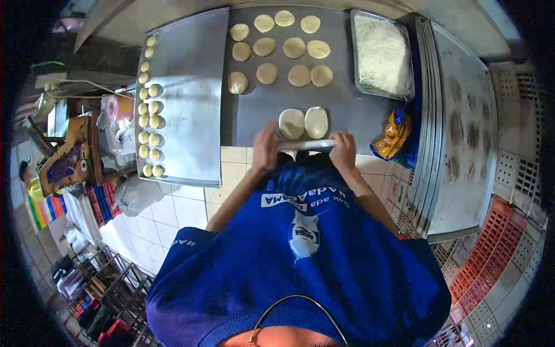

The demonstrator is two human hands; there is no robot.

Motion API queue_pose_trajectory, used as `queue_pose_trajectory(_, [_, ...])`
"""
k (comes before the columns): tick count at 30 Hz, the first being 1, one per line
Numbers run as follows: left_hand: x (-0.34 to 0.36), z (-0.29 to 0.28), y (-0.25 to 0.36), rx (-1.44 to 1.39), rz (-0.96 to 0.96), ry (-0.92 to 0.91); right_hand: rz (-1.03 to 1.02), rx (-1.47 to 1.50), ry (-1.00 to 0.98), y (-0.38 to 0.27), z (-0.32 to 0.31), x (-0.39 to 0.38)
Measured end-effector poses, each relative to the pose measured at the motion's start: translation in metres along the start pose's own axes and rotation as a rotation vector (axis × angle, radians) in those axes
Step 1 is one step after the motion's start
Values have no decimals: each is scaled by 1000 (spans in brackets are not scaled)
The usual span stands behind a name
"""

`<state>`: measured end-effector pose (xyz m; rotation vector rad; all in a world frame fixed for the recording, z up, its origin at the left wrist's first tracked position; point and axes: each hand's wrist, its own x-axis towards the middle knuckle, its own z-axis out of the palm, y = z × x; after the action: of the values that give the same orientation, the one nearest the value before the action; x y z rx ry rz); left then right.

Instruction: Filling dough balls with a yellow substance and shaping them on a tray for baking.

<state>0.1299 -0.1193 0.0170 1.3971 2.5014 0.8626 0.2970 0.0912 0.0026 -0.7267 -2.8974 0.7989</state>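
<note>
Rolling pin just below two flattened dough pieces

Near the centre of the frame, two pale dough pieces lie side by side on the grey desk, their inner edges touching or nearly so. The right hand has its grip closed around the right end of the rolling pin. The left hand is at the pin's left end, but it is blurred, so I cannot tell how tight its grip is.

Twelve flat dough rounds fill the desk at the upper middle of the frame. On the upper left, a metal tray carries small dough balls along its left side. A shallow pan of pale, crumbly stuff is at the upper right, with an orange-and-blue bag below it.

The likeliest trouble is the two pieces sticking together, since one stroke of the pin could press their neighbouring edges into each other. Uneven pressure from the hands could leave one piece thinner than the other. Soft dough could also cling to the pin and wrinkle. The pin sits close to the desk's near edge, so a careless pull could drag dough over it.
</note>
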Motion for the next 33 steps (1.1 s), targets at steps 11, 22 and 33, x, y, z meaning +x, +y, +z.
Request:
queue_pose_trajectory(11, [63, -14, -32, -421, -191, -309, 249, -47, -198, -67, -23, 81])
queue_pose_trajectory(22, [15, -101, -124, -225, -160, 199, -235, 174, 7, -134, 9, 132])
queue_pose_trajectory(33, [46, -198, -414, 937, -884, 285, 96, 113, 156, -104, 15, 63])
